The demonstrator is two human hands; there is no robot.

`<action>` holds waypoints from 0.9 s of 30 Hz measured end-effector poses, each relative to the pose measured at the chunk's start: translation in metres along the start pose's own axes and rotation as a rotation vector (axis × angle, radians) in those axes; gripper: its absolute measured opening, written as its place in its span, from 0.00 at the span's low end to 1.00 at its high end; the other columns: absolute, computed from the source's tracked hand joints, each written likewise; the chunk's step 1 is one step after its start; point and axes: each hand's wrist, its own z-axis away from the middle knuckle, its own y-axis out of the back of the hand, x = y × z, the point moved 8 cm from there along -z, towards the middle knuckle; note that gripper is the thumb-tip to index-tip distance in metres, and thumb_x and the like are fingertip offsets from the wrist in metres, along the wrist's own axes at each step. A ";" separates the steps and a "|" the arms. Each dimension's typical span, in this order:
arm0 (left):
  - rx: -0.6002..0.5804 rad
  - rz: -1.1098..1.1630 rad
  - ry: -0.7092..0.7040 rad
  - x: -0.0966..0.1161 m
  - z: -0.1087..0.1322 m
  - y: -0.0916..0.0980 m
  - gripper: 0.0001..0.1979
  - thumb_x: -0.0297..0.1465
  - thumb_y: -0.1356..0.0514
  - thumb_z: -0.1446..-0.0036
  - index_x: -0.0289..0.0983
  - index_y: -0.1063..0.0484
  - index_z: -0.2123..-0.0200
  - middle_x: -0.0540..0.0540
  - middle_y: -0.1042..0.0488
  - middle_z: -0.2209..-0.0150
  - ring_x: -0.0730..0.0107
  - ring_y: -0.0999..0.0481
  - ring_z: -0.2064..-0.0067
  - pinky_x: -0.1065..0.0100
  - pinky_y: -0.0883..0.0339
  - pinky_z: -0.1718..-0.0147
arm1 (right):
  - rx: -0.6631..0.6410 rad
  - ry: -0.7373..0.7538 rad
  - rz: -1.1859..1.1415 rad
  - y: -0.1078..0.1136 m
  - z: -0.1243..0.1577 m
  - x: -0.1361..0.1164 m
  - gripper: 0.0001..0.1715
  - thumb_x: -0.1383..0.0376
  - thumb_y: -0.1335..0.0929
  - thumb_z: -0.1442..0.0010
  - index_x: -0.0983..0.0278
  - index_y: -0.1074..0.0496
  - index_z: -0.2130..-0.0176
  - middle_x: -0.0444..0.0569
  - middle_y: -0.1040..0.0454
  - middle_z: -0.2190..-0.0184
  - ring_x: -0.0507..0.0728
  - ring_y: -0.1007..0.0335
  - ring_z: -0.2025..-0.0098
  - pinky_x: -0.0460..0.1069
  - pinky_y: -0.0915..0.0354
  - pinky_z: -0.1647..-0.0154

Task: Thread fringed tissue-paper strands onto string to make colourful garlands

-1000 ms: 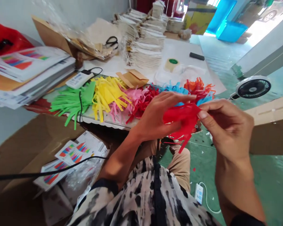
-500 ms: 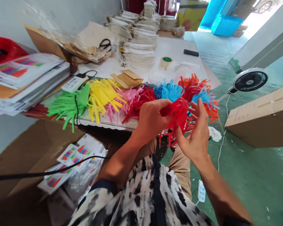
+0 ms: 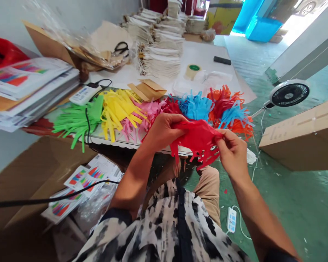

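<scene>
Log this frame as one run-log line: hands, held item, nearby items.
left hand: holds red fringed tissue paper | right hand: holds same sheet | nearby: blue fringed tissue, yellow fringed tissue

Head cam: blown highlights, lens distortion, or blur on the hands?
Head view: the doorway at top right is blown out; wide-angle distortion bends the frame's edges; the left hand, right hand and red fringed paper look fairly sharp, without strong motion blur.
</scene>
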 end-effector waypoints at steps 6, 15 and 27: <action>0.197 -0.093 0.070 -0.041 -0.009 0.047 0.11 0.30 0.35 0.49 0.35 0.15 0.62 0.47 0.17 0.69 0.72 0.21 0.70 0.74 0.29 0.72 | -0.005 -0.138 -0.041 0.025 -0.015 0.019 0.11 0.66 0.31 0.39 0.60 0.18 0.60 0.41 0.24 0.74 0.50 0.35 0.76 0.45 0.41 0.76; -0.057 -0.283 -0.208 -0.002 0.002 0.036 0.34 0.25 0.37 0.45 0.44 0.26 0.34 0.43 0.24 0.35 0.59 0.24 0.35 0.60 0.27 0.37 | -0.010 -0.098 0.022 0.034 -0.028 0.004 0.11 0.67 0.31 0.40 0.60 0.17 0.63 0.44 0.21 0.72 0.50 0.32 0.76 0.46 0.40 0.78; -0.016 -0.595 -0.207 -0.030 -0.019 -0.052 0.20 0.19 0.39 0.42 0.42 0.15 0.52 0.46 0.13 0.56 0.62 0.16 0.52 0.66 0.26 0.53 | -0.154 0.225 0.400 0.032 -0.030 -0.012 0.27 0.66 0.30 0.45 0.58 0.20 0.45 0.52 0.18 0.48 0.65 0.21 0.49 0.62 0.26 0.46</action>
